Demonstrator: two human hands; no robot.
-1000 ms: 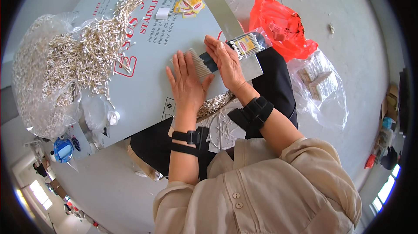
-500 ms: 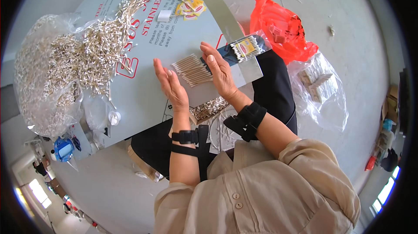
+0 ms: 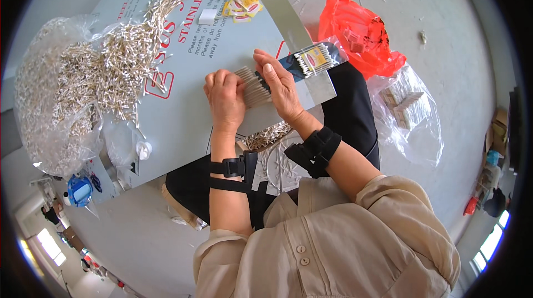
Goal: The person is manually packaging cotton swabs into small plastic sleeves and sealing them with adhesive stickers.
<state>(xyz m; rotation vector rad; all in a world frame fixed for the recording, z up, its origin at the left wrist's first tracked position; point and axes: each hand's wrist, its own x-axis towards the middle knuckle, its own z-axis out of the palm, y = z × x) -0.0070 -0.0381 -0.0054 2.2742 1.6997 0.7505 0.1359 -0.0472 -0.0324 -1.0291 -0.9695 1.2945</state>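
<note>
One cotton-swab heap (image 3: 126,60), one swab row (image 3: 257,90) on the bench (image 3: 172,137), one yellow-labelled bundle (image 3: 315,59). The left hand (image 3: 226,98), straight-fingered half a second earlier, curls its fingers against the row, grip unclear; the right hand (image 3: 281,88) extends its fingers.

Bare tabletop (image 3: 180,126) offers passage between the swab heap (image 3: 125,59) and swab row (image 3: 251,85), yellow cards (image 3: 244,6) obstructing the far side.

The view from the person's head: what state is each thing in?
Swab row: lined up side by side.
Left hand: fingers curled, at the row's left end.
Right hand: fingers mostly straight.
Carded swabs: lined up.
Swab pile: loose, jumbled.
Big clear bag: open.
Yellow cards: loose, some overlapping.
Red bag: open, crumpled.
</note>
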